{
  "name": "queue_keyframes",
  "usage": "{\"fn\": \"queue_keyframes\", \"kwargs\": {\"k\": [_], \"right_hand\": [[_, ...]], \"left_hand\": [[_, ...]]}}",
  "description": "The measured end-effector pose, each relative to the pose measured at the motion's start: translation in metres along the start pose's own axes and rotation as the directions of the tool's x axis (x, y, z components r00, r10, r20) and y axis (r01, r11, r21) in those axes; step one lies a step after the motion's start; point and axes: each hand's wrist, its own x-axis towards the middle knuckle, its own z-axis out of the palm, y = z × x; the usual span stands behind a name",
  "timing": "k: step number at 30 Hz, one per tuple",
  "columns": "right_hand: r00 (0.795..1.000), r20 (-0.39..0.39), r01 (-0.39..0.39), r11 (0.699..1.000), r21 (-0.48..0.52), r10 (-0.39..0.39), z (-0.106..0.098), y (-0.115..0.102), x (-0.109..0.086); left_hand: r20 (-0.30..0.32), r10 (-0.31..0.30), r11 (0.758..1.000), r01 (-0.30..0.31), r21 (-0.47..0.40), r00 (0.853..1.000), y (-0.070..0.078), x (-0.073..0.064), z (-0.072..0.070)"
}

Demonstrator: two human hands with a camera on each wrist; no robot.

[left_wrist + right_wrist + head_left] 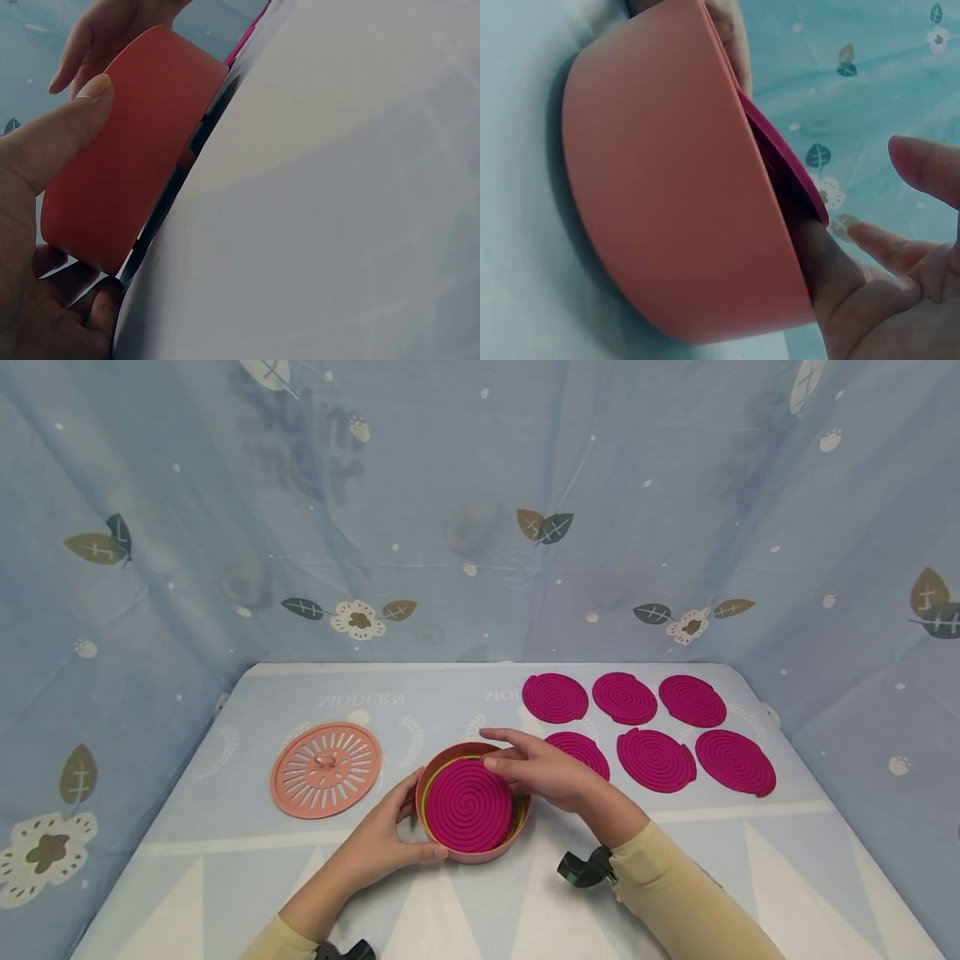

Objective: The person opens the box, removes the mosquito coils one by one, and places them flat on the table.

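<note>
A round coral container (482,857) sits in front of me, a yellow-green inner edge showing inside it. My left hand (386,843) grips its left side, with the thumb (79,116) against the wall and curled fingers low on it. A magenta spiral coaster (468,806) lies in the top, its edge raised above the rim in the right wrist view. At the right rim is my right hand (543,768). Its lower fingers reach inside under the raised coaster edge (799,172), while two other digits extend outside, apart from it.
Several more magenta spiral coasters (656,760) lie in two rows at the back right of the table. A peach slotted lid (326,797) with a small ring lies left of the container. Blue patterned cloth (480,602) encloses the back and sides.
</note>
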Motion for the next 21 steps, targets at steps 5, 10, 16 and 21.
{"fn": "queue_keyframes", "kwargs": {"k": [5,10,16,21], "right_hand": [[0.999,0.036,-0.021,0.997,0.077,0.018,-0.004,0.004,-0.006],[0.998,0.05,-0.034,0.995,0.09,0.029,-0.006,0.006,-0.011],[0.998,0.06,-0.02,0.999,0.029,0.018,-0.005,0.006,-0.015],[0.999,0.046,-0.016,1.0,-0.016,0.017,-0.001,0.008,-0.016]], "left_hand": [[0.002,-0.001,1.0,0.001,0.005,1.0,0.0,0.0,0.0],[0.002,-0.002,1.0,0.002,0.004,1.0,0.001,0.0,0.0],[-0.002,-0.009,1.0,0.009,0.011,1.0,0.001,0.0,0.001],[0.0,-0.013,1.0,0.013,0.014,1.0,0.001,0.0,0.001]]}}
